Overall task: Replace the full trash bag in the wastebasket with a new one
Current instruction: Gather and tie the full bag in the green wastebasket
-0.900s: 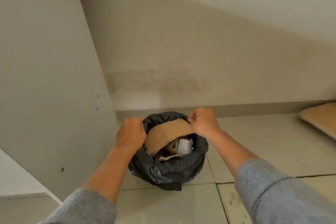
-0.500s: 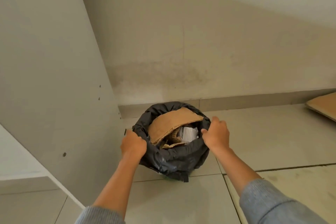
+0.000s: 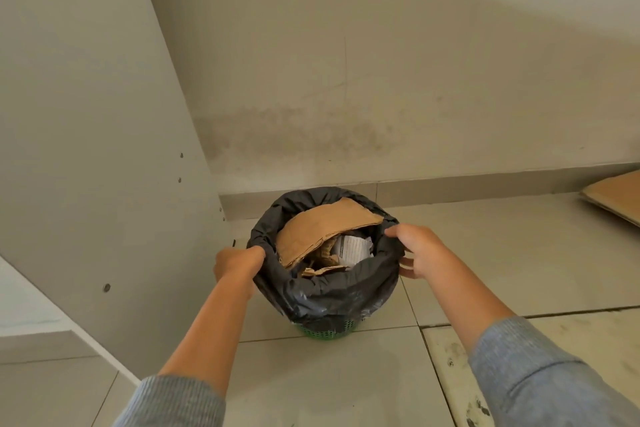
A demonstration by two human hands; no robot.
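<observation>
Tiled floor (image 3: 519, 253), trash bag (image 3: 332, 291) between hands; left hand (image 3: 235, 262) clenching rim, right hand (image 3: 420, 251) spread

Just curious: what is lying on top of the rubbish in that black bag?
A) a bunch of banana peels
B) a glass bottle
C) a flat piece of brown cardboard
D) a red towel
C: a flat piece of brown cardboard covers most of the open mouth of the black bag, with crumpled printed paper showing beside and under it.
</observation>
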